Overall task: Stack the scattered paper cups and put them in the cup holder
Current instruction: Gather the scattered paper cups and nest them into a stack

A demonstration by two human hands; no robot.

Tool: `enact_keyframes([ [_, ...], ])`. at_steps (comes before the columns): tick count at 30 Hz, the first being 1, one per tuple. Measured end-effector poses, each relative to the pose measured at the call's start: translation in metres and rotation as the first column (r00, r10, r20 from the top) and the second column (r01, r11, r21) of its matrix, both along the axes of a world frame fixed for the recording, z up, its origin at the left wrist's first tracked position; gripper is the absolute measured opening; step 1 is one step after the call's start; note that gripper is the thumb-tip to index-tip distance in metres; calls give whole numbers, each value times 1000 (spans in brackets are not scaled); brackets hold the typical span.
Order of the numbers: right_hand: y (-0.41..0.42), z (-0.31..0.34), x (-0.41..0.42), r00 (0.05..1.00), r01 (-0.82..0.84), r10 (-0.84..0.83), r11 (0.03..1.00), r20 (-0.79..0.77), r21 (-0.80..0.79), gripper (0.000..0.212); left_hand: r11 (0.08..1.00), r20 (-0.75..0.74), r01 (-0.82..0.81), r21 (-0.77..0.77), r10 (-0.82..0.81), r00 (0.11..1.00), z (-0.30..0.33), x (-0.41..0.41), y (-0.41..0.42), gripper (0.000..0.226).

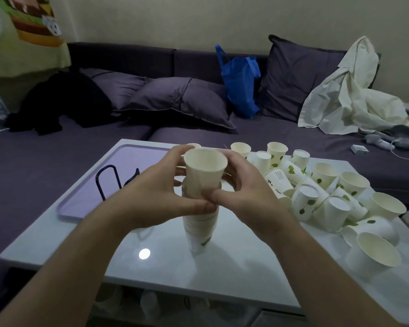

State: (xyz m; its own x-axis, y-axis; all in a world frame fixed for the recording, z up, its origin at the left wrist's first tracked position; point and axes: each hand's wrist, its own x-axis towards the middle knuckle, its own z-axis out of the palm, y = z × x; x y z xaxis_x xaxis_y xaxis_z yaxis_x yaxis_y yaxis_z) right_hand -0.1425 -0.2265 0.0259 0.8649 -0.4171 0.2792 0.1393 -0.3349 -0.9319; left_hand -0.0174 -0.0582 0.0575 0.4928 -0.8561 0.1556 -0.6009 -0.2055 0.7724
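A tall stack of white paper cups (200,230) with green leaf prints stands upright on the white table (222,267), its foot on the glossy top. My left hand (158,192) and my right hand (243,192) both grip the top cup (204,171), which sits partly in the stack with its mouth up. The thumbs meet in front of the stack. A pile of loose paper cups (328,197) lies to the right, some upright, some on their sides. The black wire cup holder (109,182) stands on a lilac tray (97,185) to the left, partly hidden behind my left hand.
One cup (376,253) lies on its side near the table's right front edge. Behind the table runs a purple sofa (198,128) with cushions, a blue bag (240,86), a white cloth (350,100) and black clothing (62,102).
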Motion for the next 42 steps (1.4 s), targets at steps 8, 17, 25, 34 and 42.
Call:
enact_keyframes([
  [8,-15,1,-8,998,-4,-13,954,54,300,46,998,-206,-11,-54,0,978,-12,9,-3,100],
  [17,-63,-46,43,857,281,-384,908,-344,-312,46,912,-231,-411,-6,398,888,-56,59,-56,33],
  [25,-97,-70,148,795,19,-321,861,-515,-508,66,894,84,-403,194,395,915,-92,153,-148,69],
  [34,-94,-96,154,825,100,-445,721,-347,-686,8,841,383,-460,284,340,859,-120,173,-163,33],
  [42,-68,-74,89,923,263,-358,854,-141,-448,28,855,165,-518,38,506,847,-65,116,-103,40],
])
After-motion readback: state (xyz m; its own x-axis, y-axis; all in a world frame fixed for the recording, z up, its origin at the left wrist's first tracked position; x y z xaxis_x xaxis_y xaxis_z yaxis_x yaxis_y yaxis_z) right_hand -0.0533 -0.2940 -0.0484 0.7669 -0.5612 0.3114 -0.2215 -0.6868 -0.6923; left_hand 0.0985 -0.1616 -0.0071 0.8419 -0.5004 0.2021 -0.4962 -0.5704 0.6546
